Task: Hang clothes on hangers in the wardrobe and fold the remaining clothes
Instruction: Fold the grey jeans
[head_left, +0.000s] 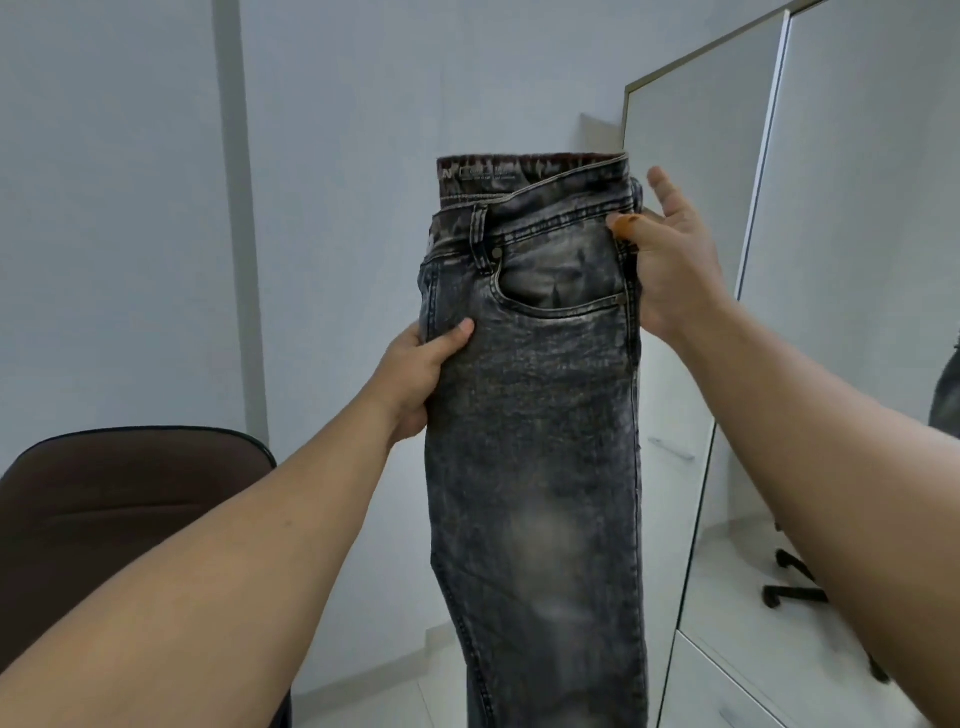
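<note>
Fingers (457, 332) of the left hand (415, 379) clamped on the left edge of the jeans (535, 415), thumb across the front just below the pocket line; right hand (670, 270) higher, thumb pinching the outer seam near the waistband (535, 174) while the other fingers stand spread and apart behind the cloth; jeans held up in mid-air between both hands, folded lengthwise, long axis vertical, waistband on top and legs hanging past the lower frame edge; mirrored wardrobe door (727, 260) just to the right, nearer the right hand; dark chair (130, 493) low on the left; no hanger in view; probably squaring up the doubled legs before folding or hanging, right hand better placed to carry the waist toward the wardrobe.
</note>
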